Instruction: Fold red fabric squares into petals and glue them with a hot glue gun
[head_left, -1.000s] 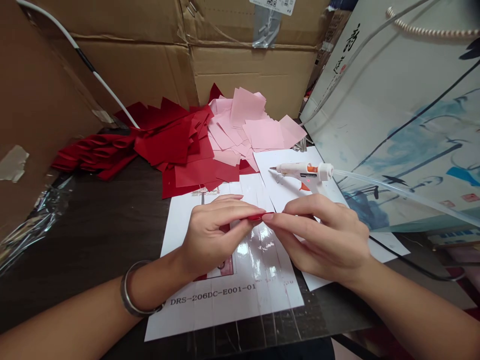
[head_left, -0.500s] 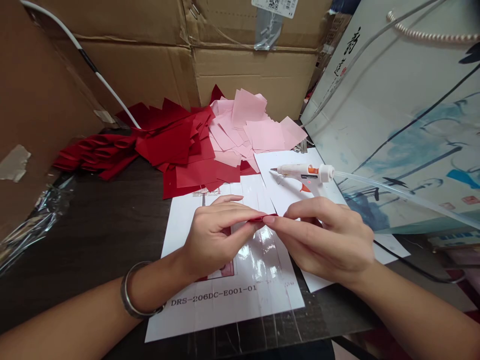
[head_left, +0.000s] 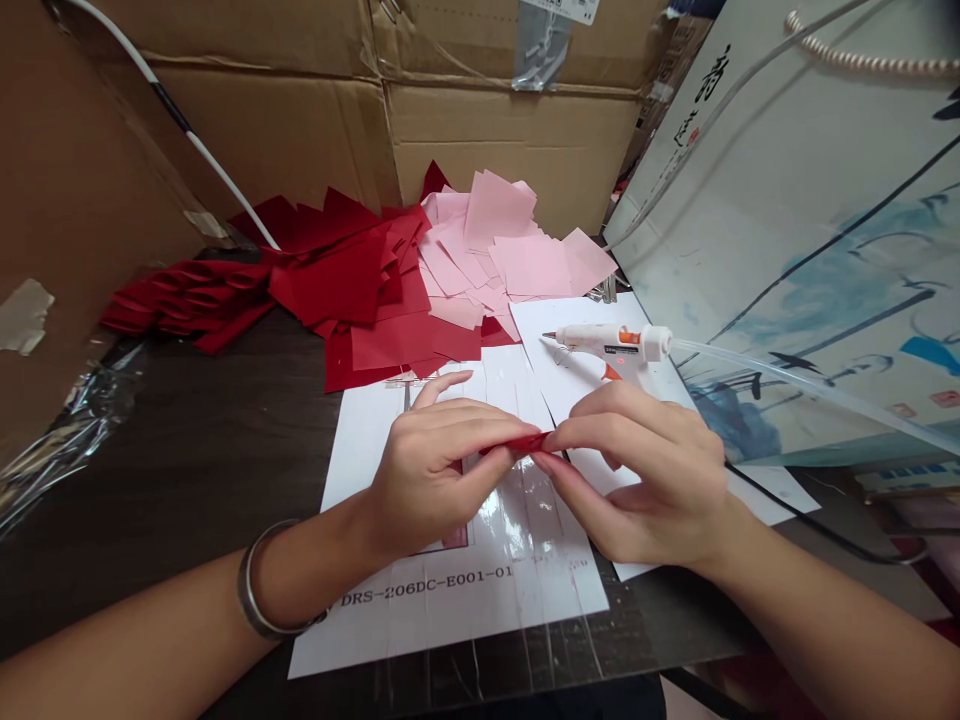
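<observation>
Between both hands is a small folded piece of red fabric or paper (head_left: 529, 442), held above the printed white sheet (head_left: 450, 640). My left hand (head_left: 431, 480) pinches its left end between thumb and fingers, with one finger raised apart. At its right end my right hand (head_left: 652, 470) grips with thumb and index finger, the other fingers curled. Much of the red piece is hidden by the fingertips. Just beyond my right hand lies a white hot glue gun (head_left: 607, 340) with an orange trigger, its nozzle pointing left, on a second white sheet (head_left: 540, 320).
At the back lie piles of red pieces (head_left: 337, 280) and pink pieces (head_left: 517, 250); folded red pieces (head_left: 187, 305) sit to their left. A cardboard box (head_left: 510, 140) stands behind. On the right is a white painted panel (head_left: 825, 240), with the clear glue stick (head_left: 787, 380) in front.
My right thumb has shifted below the red piece, with the index finger now above it. More of the red piece shows between the hands. My left hand keeps nearly the same place.
</observation>
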